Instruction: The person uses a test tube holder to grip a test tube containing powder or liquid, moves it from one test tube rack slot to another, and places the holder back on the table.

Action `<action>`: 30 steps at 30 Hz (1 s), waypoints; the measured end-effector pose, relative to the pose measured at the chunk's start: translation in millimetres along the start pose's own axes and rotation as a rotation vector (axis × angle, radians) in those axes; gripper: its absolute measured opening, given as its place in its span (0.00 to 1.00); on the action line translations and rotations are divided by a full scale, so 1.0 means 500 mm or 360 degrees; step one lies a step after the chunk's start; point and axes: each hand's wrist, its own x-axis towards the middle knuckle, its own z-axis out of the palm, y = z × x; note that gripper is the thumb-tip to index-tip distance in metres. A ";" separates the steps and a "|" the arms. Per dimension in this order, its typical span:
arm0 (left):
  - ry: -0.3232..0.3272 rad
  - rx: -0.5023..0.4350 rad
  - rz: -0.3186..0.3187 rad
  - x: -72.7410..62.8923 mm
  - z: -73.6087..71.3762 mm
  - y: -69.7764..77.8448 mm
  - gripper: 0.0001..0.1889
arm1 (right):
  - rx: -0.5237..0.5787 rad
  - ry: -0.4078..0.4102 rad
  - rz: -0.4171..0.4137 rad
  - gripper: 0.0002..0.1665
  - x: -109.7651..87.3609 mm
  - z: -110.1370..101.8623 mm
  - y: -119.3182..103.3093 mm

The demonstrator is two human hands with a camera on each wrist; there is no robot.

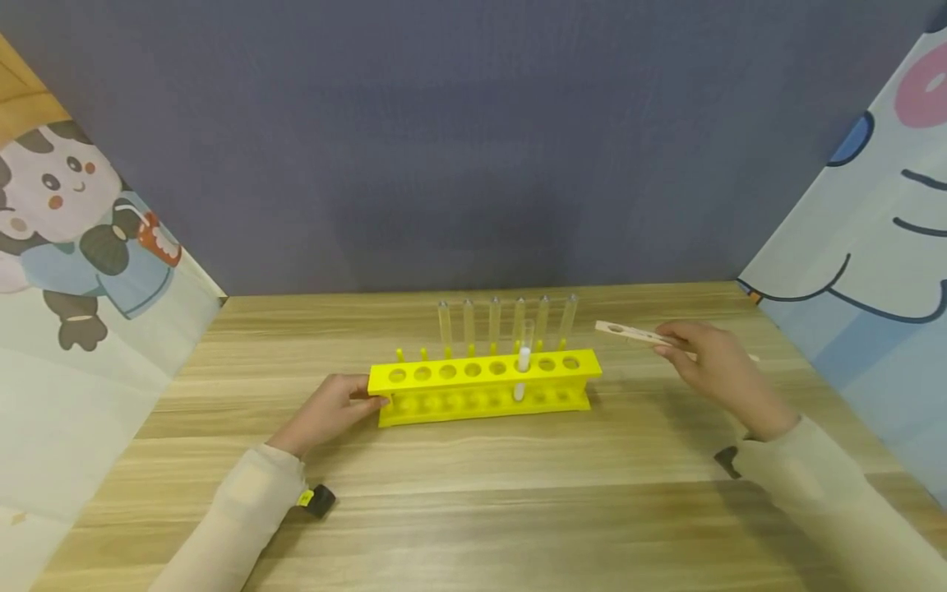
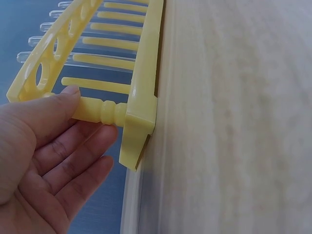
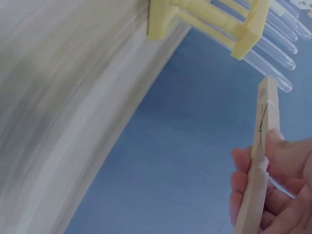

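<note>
A yellow test tube rack (image 1: 459, 385) stands on the table. My left hand (image 1: 333, 407) grips its left end, and in the left wrist view the thumb and fingers meet at the end post (image 2: 100, 109). One test tube (image 1: 524, 359) with white contents stands in a front hole, right of the middle. Several clear test tubes (image 1: 495, 321) sit upside down on the rear pegs. To the right of the rack, my right hand (image 1: 710, 366) holds a wooden test tube clamp (image 1: 629, 332) above the table. Nothing is visible between the clamp's jaws, which point left toward the rack.
The wood-grain table (image 1: 473, 510) extends in front of the rack and to both sides. Behind it rises a dark grey-blue panel (image 1: 473, 164). Cartoon-printed side panels (image 1: 103, 247) stand at left and right.
</note>
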 end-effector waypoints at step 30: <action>-0.0006 0.0014 0.0019 0.000 -0.001 0.005 0.12 | 0.0012 0.0175 -0.0112 0.08 0.025 -0.003 -0.092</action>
